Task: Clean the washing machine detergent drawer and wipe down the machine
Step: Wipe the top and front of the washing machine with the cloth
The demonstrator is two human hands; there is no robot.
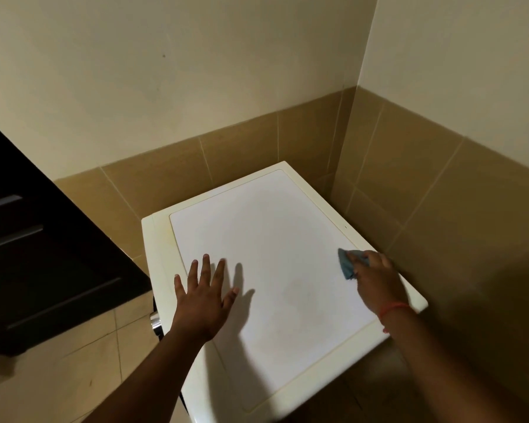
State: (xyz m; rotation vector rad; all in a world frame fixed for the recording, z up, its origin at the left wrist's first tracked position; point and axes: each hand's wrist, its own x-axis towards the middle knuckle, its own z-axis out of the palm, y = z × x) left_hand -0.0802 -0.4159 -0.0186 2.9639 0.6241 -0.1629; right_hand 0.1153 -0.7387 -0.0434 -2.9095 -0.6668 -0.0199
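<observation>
One hand (376, 279) presses cloth (347, 265) on machine top (275, 254).

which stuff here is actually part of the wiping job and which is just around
Part of the job:
- white flat top of the washing machine
- small blue-grey cloth, gripped by the right hand
- left hand, fingers spread over the top
- chrome round knob on the machine's front

Just around:
- dark wooden cabinet
- tan wall tiles
- red string bracelet

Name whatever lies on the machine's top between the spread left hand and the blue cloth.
Nothing: in the head view, only bare white top and hand shadow separate the left hand from the cloth.
</observation>
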